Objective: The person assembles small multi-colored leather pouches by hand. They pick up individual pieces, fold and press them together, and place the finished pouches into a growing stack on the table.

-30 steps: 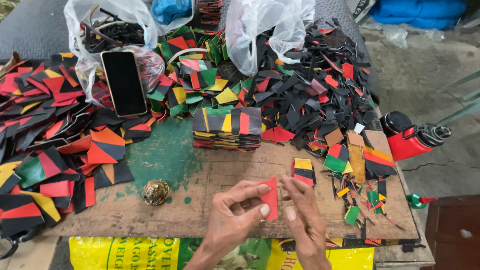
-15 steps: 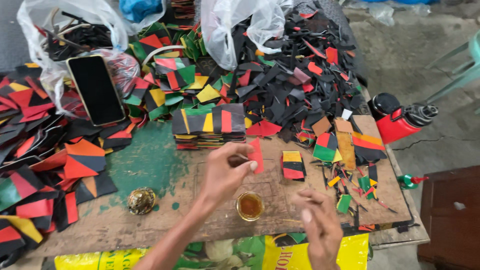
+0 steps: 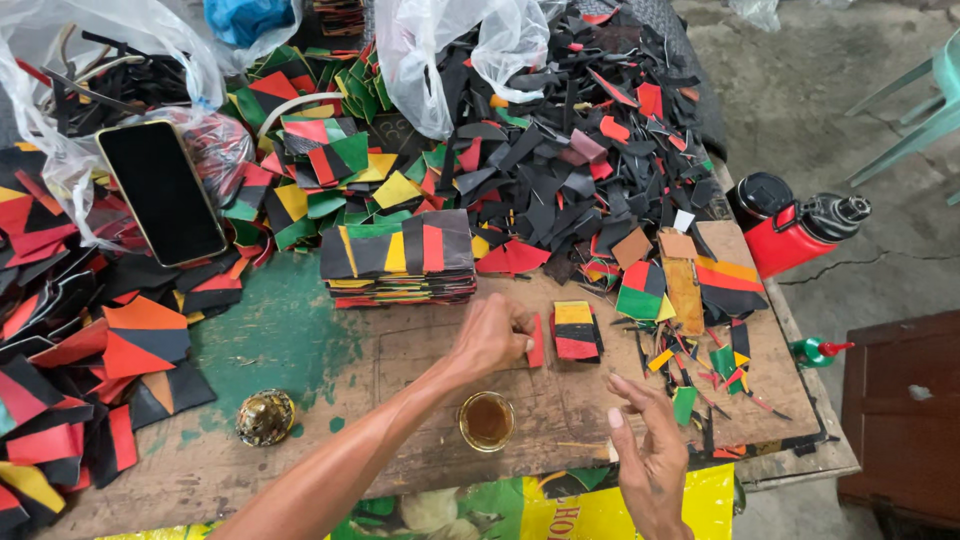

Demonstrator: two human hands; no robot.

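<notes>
My left hand (image 3: 492,335) is stretched out over the wooden board (image 3: 420,350) and pinches a small red strip (image 3: 537,341), pressing it down beside a little yellow, black and red patch piece (image 3: 577,331). My right hand (image 3: 652,455) hovers open near the front edge with nothing in it. A small round tin of brown glue (image 3: 487,420) stands between my two arms. A neat stack of striped patches (image 3: 398,258) lies just beyond my left hand.
Heaps of black, red, green and yellow offcuts (image 3: 560,150) cover the back and left. A phone (image 3: 162,192) lies on a plastic bag at left. A brass-coloured lid (image 3: 265,417) sits near the front. A red and black bottle (image 3: 795,230) lies at right.
My left hand carried the red strip away from the right hand and forward, then set it down beside the small patch. My right hand let go and dropped back, open. The glue tin became visible.
</notes>
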